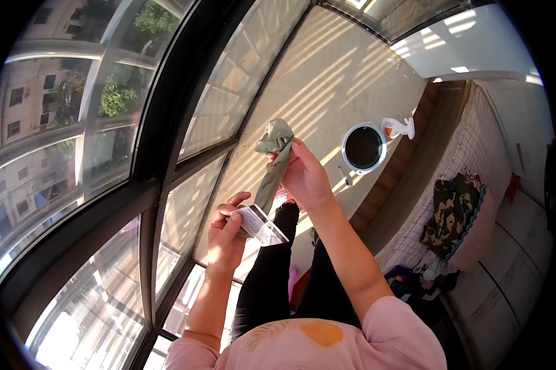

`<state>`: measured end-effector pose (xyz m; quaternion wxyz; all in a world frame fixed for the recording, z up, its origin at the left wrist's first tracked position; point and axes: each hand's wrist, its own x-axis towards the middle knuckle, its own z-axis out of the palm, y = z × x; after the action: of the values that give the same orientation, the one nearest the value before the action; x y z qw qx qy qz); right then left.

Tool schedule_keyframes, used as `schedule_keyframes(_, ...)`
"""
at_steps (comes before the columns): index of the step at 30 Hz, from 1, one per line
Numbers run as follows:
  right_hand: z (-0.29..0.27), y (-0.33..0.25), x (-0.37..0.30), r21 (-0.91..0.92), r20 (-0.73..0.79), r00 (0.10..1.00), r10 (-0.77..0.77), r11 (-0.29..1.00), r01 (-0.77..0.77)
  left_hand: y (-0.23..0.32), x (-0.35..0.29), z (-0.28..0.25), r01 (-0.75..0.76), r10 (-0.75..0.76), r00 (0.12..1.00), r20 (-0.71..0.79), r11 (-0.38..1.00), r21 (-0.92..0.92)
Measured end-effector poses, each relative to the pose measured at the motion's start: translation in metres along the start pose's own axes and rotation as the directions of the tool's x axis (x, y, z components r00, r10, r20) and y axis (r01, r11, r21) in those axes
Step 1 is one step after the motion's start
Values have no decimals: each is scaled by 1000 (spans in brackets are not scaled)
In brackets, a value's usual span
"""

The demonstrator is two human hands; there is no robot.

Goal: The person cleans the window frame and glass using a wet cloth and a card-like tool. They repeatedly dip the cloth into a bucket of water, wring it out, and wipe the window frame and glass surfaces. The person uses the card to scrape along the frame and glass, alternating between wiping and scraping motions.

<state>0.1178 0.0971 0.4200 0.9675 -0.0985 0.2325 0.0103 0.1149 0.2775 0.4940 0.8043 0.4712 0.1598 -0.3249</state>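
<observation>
A grey-green cloth (274,176) hangs bunched at its upper end and twisted into a strip lower down. My right hand (307,177) is closed on it just below the bunched part. Lower and to the left, my left hand (224,231) pinches a flat, card-like piece (262,226) with a pale printed face and a dark strip along one edge. The strip of cloth runs down behind this piece, and a bit of cloth shows under my left fingers. Whether the left hand grips the cloth too, I cannot tell.
Close on my left stands a dark-framed glass window (148,148). On the floor to the right are a white bucket (346,161) of dark liquid and a white spray bottle (401,128). Beyond the brown ledge (407,166), camouflage clothing (454,213) lies on a checked cover (454,154).
</observation>
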Motion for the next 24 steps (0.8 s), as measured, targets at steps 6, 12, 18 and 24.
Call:
schedule_keyframes(6, -143, -55, -82, -280, -527, 840, -129, 959, -29, -116, 33, 31, 230, -231, 970, -69, 973, -27)
schedule_keyframes(12, -332, -129, -102, -599, -680, 627, -381, 781, -175, -296, 129, 76, 412, -415, 909, 41, 908, 76)
schedule_keyframes(18, -412, -167, -97, -657, -472, 838, -272, 743, -129, -450, 239, 83, 362, -421, 892, 165, 883, 298)
schedule_keyframes(24, -492, -183, -126, -858, -238, 914, -327, 512, -40, -459, 295, 108, 237, -471, 817, 331, 800, 552)
